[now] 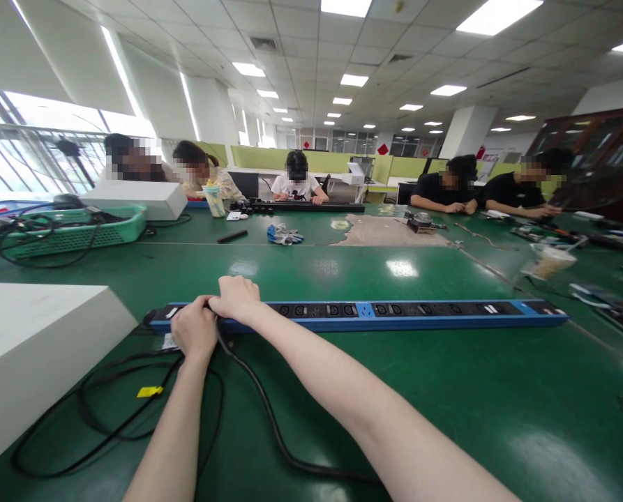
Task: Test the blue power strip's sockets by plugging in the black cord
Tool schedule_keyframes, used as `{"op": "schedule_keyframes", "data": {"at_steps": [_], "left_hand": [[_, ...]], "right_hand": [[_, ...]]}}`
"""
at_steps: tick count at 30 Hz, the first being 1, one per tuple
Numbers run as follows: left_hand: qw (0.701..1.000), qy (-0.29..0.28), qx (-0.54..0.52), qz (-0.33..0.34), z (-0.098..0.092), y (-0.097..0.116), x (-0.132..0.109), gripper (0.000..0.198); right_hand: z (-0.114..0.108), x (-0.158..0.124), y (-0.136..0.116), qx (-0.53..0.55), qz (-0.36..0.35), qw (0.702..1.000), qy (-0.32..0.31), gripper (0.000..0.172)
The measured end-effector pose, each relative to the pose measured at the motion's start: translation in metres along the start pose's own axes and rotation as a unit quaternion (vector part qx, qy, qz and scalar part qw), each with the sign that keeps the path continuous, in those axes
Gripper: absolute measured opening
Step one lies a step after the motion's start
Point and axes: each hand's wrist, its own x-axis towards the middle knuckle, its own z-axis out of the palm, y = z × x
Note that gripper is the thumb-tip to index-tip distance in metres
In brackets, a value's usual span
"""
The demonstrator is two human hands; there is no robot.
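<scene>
A long blue power strip (395,317) with a row of black sockets lies across the green table. Over its left part, my left hand (193,326) is closed at the strip's near edge, beside a thick black cable (261,390). My right hand (236,298) touches my left hand, its fingers curled down around the cable's upper end. The cable runs from between the hands toward the near edge of the view. What the left fingertips hold is hidden. A thinner black cable with a yellow tag (149,392) lies looped at the left.
White boxes (44,348) stand at the left, one near and one behind a green basket (86,233) of cables. Blue-grey gloves (284,235) and a cup (214,201) lie farther back. Several people sit around the table's far side. Another cup (549,261) stands at the right.
</scene>
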Motion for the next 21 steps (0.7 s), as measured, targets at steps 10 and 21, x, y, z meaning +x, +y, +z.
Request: {"op": "schedule_keyframes", "data": {"at_steps": [10, 21], "left_hand": [[1.0, 0.016, 0.012, -0.011, 0.009, -0.006, 0.006, 0.038], [0.999, 0.029, -0.02, 0.0, 0.018, -0.015, 0.008, 0.037]], "right_hand": [[0.016, -0.012, -0.003, -0.005, 0.022, 0.999, 0.041, 0.031], [0.015, -0.023, -0.005, -0.005, 0.004, 0.999, 0.031, 0.029]]}}
